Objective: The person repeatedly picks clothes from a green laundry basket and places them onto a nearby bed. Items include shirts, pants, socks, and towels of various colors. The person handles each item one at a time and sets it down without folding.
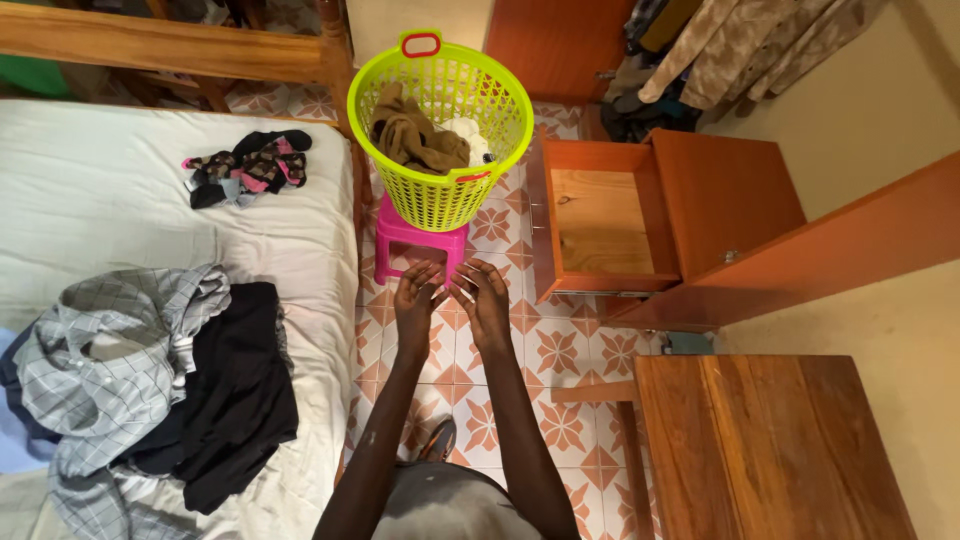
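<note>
Two empty open hands, left hand point(415, 300), right hand point(485, 300), near yellow basket point(440, 195), pink stool point(420, 240)

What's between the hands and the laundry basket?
In the head view, only the pink stool under the green basket; both hands hover empty over bare tiled floor.

Both bare arms stretched straight out toward twelve o'clock, running nearly parallel. The left hand point(416, 302) and right hand point(484, 296) hung close together, backs up, fingers loosely spread and pointing ahead, fingertips almost meeting. Neither hand gripped anything.
</note>
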